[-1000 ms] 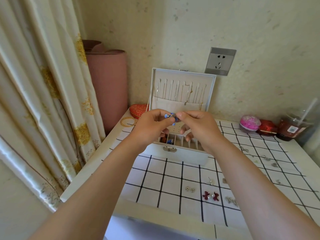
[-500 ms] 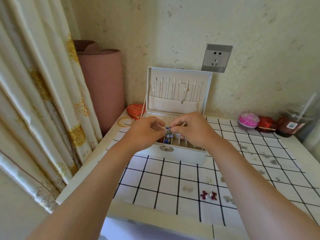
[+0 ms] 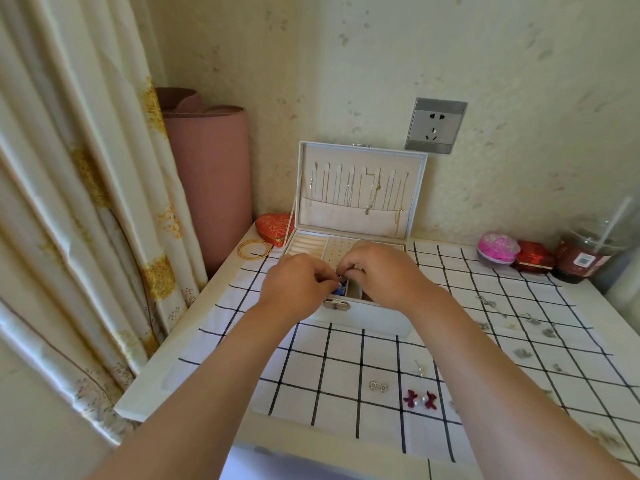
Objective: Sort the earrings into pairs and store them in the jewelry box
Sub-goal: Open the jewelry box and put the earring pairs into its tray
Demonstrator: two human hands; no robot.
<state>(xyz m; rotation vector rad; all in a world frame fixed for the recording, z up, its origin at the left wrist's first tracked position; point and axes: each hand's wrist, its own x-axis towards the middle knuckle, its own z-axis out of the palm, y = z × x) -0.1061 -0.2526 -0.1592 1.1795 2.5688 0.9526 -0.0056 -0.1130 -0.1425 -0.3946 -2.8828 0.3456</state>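
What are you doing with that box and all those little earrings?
A person is sorting earrings. The left hand and right hand meet over the open jewelry box, pinching a tiny earring between their fingertips above a front compartment. Other earrings, like the red bow pair, lie on the checked cloth.

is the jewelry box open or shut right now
Open. The jewelry box has its lid standing upright at the back, necklaces hanging on its inner face, and the tray compartments below are exposed.
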